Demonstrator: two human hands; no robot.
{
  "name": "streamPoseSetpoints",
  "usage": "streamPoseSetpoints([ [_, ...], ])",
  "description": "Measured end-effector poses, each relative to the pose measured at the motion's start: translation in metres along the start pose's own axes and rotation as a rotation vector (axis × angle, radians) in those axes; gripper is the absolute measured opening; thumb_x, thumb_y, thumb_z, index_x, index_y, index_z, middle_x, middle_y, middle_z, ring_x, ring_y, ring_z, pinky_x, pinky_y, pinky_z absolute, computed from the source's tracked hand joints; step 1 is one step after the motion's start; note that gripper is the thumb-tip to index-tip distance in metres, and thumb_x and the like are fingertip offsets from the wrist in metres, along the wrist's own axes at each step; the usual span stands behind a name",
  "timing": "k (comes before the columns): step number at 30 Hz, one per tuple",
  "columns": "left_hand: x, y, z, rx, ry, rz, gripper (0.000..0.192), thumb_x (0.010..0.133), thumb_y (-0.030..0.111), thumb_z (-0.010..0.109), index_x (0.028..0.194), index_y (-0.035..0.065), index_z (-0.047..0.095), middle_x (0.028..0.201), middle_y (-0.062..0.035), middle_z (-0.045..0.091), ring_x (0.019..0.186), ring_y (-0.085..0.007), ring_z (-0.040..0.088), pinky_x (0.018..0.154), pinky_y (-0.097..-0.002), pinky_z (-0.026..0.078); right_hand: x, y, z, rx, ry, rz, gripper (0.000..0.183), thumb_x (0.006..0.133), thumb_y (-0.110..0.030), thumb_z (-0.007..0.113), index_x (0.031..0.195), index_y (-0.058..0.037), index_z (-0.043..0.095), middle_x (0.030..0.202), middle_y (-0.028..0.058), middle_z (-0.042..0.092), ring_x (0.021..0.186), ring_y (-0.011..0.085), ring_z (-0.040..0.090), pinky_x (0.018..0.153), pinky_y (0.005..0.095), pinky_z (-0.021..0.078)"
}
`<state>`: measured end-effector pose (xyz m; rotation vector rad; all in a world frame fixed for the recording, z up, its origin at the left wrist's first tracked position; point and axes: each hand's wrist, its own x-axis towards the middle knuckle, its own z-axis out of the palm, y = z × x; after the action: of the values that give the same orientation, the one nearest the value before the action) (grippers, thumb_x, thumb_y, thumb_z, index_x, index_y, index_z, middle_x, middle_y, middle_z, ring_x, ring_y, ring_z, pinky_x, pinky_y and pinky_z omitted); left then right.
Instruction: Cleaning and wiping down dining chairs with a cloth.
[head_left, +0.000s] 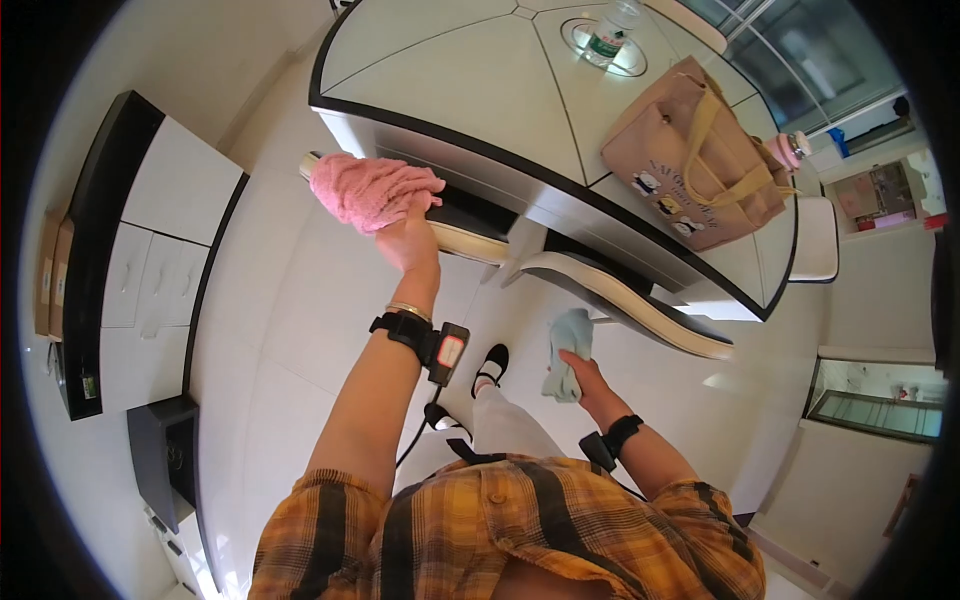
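Note:
A pink terry cloth is bunched in my left hand, which reaches forward over the cream-edged chair at the table's near side. The cloth covers part of this chair's top edge and hides most of my fingers. My right hand grips a folded light blue cloth, held lower and closer to my body. That cloth hangs in front of a second chair, and whether they touch I cannot tell. Both chairs stand against the white-topped table with its black rim.
On the table are a pink fabric bag with yellow handles, a clear plastic bottle and a pink bottle. A white cabinet with a black top stands left, cardboard boxes on it. Another chair is at right.

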<state>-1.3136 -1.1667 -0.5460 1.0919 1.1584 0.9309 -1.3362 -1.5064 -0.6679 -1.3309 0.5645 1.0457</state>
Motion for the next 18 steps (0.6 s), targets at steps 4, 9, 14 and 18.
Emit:
streamPoseSetpoints([
  [4,0.003,-0.012,0.001,0.110,-0.040,0.084,0.023,0.072,0.025,0.069,0.070,0.0026,0.069,0.072,-0.0068,0.067,0.069,-0.0165,0.060,0.064,-0.0301,0.047,-0.033,0.025,-0.068,-0.031,0.116,-0.019,0.043,0.082,-0.023,0.062,0.114,0.0035,0.049,0.092,0.0134,0.059,0.081,0.0256,0.062,0.069,0.0384,0.0537],
  [9,0.039,-0.039,-0.012,0.238,-0.132,0.101,0.022,0.073,0.026,0.067,0.079,0.0046,0.068,0.075,-0.0027,0.066,0.073,-0.0141,0.059,0.069,-0.0272,0.047,-0.092,0.057,-0.104,0.113,0.201,-0.066,0.041,0.083,-0.022,0.060,0.113,0.0034,0.048,0.089,0.0139,0.059,0.080,0.0263,0.061,0.068,0.0394,0.0534],
  [14,0.031,-0.041,-0.014,0.351,-0.096,0.025,0.059,0.074,0.054,0.059,0.081,-0.0044,0.068,0.076,-0.0147,0.066,0.075,-0.0263,0.063,0.068,-0.0352,0.049,-0.139,0.094,-0.143,0.255,0.263,-0.147,0.042,0.084,-0.023,0.060,0.114,0.0033,0.048,0.092,0.0141,0.058,0.081,0.0266,0.061,0.070,0.0398,0.0527],
  [18,-0.036,-0.056,-0.027,0.179,-0.215,-0.171,0.060,0.075,0.054,0.062,0.093,-0.0035,0.062,0.076,-0.0086,0.060,0.067,-0.0203,0.055,0.058,-0.0342,0.042,-0.156,0.092,-0.180,0.329,0.411,-0.251,0.043,0.083,-0.021,0.061,0.116,0.0027,0.047,0.095,0.0128,0.057,0.082,0.0253,0.059,0.073,0.0389,0.0512],
])
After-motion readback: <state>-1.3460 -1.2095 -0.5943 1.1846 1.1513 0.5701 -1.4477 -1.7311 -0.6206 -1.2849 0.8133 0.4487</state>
